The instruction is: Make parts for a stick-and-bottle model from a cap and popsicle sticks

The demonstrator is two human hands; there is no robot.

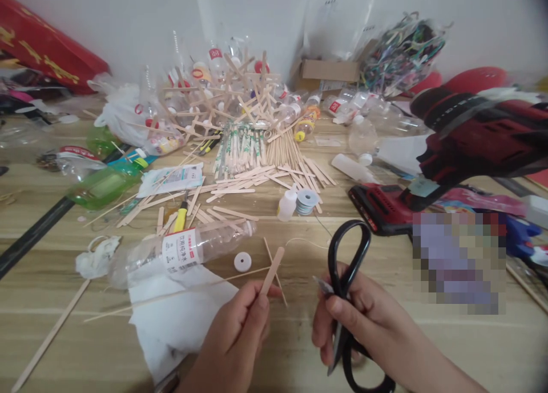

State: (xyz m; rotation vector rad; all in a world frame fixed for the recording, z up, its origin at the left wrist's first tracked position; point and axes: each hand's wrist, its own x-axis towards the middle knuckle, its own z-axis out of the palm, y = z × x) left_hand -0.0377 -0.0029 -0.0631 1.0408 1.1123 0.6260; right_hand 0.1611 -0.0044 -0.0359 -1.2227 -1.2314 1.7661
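Between the thumb and fingers of my left hand [244, 330] is a flat wooden craft stick [273, 270], its rounded end pointing up. A pair of black-handled scissors [342, 284] is held around the middle by my right hand [363, 319], one handle loop up and the other down. The scissors and the craft stick are apart. Just beyond my left hand lie a thin wooden skewer [275, 273] and a white round cap [242, 261]. White tissue [171, 319] lies left of my left hand, with a clear plastic bottle [184, 250] behind it.
A red and black cordless drill [471, 147] stands at the right. A small white glue bottle [286, 204] and a wire spool [307, 201] are mid-table. Loose craft sticks, wrapped chopsticks [242, 147] and plastic bottles pile up behind. A green bottle [105, 184] lies left.
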